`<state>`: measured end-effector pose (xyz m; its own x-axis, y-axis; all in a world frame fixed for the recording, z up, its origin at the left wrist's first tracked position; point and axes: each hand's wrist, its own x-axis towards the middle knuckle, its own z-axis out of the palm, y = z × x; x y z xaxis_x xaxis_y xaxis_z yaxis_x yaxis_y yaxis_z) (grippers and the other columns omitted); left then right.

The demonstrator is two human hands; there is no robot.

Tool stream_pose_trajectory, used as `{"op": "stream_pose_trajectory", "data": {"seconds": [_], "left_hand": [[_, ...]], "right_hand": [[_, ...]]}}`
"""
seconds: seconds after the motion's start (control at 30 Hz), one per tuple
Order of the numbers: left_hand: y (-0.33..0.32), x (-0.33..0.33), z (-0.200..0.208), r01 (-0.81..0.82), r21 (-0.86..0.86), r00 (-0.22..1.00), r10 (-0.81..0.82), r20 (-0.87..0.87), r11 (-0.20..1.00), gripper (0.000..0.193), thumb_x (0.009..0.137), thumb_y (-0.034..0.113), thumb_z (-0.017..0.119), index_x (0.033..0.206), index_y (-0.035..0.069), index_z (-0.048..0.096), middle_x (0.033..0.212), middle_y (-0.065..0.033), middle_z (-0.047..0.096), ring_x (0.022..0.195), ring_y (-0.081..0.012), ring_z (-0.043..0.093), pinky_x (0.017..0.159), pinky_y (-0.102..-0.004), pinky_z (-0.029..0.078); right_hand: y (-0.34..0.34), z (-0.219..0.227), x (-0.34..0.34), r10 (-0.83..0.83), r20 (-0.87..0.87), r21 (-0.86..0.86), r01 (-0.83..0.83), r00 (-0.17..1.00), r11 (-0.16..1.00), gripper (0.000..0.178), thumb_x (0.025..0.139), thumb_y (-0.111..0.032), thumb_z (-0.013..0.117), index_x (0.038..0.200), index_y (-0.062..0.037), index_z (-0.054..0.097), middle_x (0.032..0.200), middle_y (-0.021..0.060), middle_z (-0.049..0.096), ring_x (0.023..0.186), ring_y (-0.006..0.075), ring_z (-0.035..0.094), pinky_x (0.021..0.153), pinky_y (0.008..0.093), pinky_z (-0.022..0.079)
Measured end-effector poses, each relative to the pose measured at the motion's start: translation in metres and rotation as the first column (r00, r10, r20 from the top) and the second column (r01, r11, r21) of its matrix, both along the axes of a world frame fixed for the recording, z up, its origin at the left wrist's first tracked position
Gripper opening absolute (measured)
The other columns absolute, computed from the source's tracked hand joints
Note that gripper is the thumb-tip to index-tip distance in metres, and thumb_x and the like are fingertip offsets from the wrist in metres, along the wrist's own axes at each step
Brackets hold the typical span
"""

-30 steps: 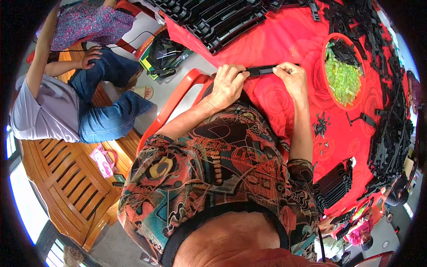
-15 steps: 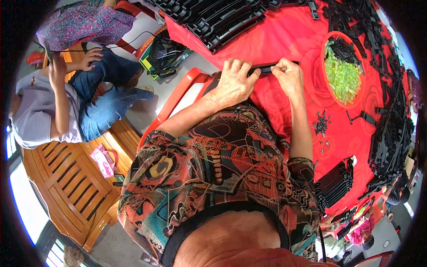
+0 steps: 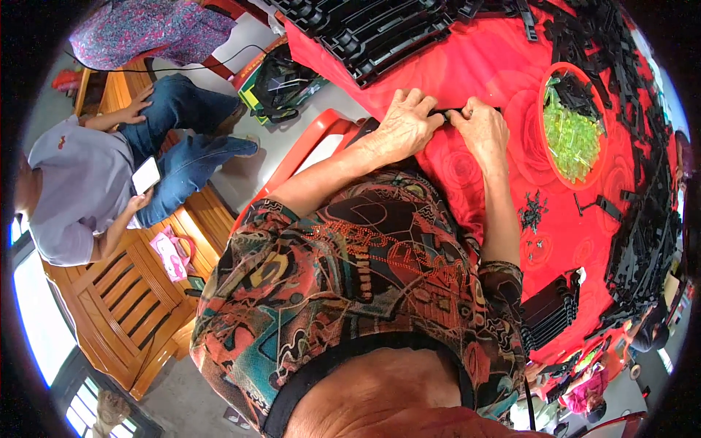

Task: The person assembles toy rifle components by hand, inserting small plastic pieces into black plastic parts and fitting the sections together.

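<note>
Fingers [image 3: 422, 104] of the left hand [image 3: 406, 130] bend downward, their tips drawn nearly together on a slim black strip [image 3: 442, 112]. Thumb and forefinger of the right hand [image 3: 483, 131] pinch the same strip just beside them, the other fingers curled in. Knuckles hide much of the strip, so how each fingertip meets it cannot be told. It lies at the near edge of the table, low over a red rose-patterned tablecloth [image 3: 467, 67], between the two hands.

To the right stands an orange-red bowl [image 3: 582, 186] of clear yellow-green pieces [image 3: 573, 142], with black pieces [image 3: 577, 93] at its far end. Nearer the person, small dark bits [image 3: 533, 210] lie loose on the cloth. Beyond the bowl, a long heap of black parts [image 3: 642, 244] runs along the table's right side. Black ridged rails [image 3: 365, 33] stand in rows at the far left corner, and more black strips [image 3: 551, 317] are stacked near the right elbow.

Left of the table is a red chair [image 3: 298, 155]. Farther left, someone in jeans [image 3: 175, 109] sits on a wooden bench [image 3: 131, 299], holding a phone [image 3: 146, 175] beside a pink bag [image 3: 172, 255].
</note>
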<state>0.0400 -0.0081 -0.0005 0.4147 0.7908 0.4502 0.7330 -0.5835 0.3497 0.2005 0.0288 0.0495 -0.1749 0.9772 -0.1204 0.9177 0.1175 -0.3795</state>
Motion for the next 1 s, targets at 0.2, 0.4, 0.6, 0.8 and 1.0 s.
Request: {"op": "stream_pose_trajectory", "data": {"seconds": [0.2, 0.4, 0.6, 0.8, 1.0], "left_hand": [[0.003, 0.004, 0.001, -0.009, -0.09, 1.0, 0.01, 0.005, 0.996, 0.015, 0.068, 0.012, 0.063, 0.082, 0.008, 0.061, 0.096, -0.0092, 0.055, 0.09, -0.0284, 0.05, 0.073, -0.0419, 0.039], [0.003, 0.005, -0.001, -0.021, -0.12, 1.0, 0.022, 0.011, 0.993, 0.014, 0.07, 0.013, 0.062, 0.083, 0.01, 0.061, 0.097, -0.0084, 0.056, 0.09, -0.0284, 0.052, 0.073, -0.0423, 0.039], [0.003, 0.006, -0.001, -0.027, -0.128, 1.0, 0.026, -0.007, 0.991, 0.016, 0.07, 0.013, 0.063, 0.085, 0.009, 0.062, 0.097, -0.0072, 0.057, 0.09, -0.0268, 0.052, 0.074, -0.0412, 0.039], [0.002, 0.006, -0.002, -0.039, -0.15, 0.999, 0.037, -0.018, 0.988, 0.018, 0.069, 0.012, 0.064, 0.087, 0.009, 0.062, 0.099, -0.0055, 0.057, 0.09, -0.0255, 0.052, 0.075, -0.0402, 0.039], [0.003, 0.007, -0.005, -0.037, -0.142, 0.999, 0.041, 0.026, 0.989, 0.016, 0.07, 0.011, 0.058, 0.086, 0.01, 0.062, 0.09, -0.0046, 0.056, 0.088, -0.024, 0.051, 0.075, -0.0403, 0.037]], "right_hand": [[0.005, 0.005, -0.005, 0.122, 0.148, 0.02, -0.127, 0.981, 0.992, 0.031, 0.076, -0.03, 0.065, 0.079, 0.0, 0.059, 0.075, 0.0204, 0.063, 0.075, 0.0372, 0.063, 0.065, 0.0484, 0.048], [0.01, -0.001, 0.001, 0.174, 0.138, 0.039, -0.181, 0.975, 0.983, 0.029, 0.074, -0.028, 0.067, 0.08, -0.0003, 0.059, 0.076, 0.0216, 0.063, 0.075, 0.039, 0.062, 0.064, 0.0491, 0.048], [0.017, 0.003, 0.0, 0.301, 0.242, 0.088, -0.33, 0.922, 0.94, 0.029, 0.071, -0.029, 0.07, 0.076, -0.0017, 0.06, 0.076, 0.0173, 0.063, 0.074, 0.0361, 0.062, 0.062, 0.0472, 0.048], [0.017, 0.015, -0.012, 0.295, 0.352, -0.013, -0.31, 0.888, 0.951, 0.027, 0.07, -0.028, 0.072, 0.081, -0.0044, 0.064, 0.084, 0.0171, 0.065, 0.08, 0.0352, 0.064, 0.068, 0.0456, 0.05], [0.023, 0.014, -0.016, 0.257, 0.348, -0.072, -0.248, 0.901, 0.966, 0.028, 0.07, -0.028, 0.072, 0.083, -0.004, 0.066, 0.086, 0.0182, 0.065, 0.083, 0.0353, 0.064, 0.07, 0.0446, 0.051]]}}
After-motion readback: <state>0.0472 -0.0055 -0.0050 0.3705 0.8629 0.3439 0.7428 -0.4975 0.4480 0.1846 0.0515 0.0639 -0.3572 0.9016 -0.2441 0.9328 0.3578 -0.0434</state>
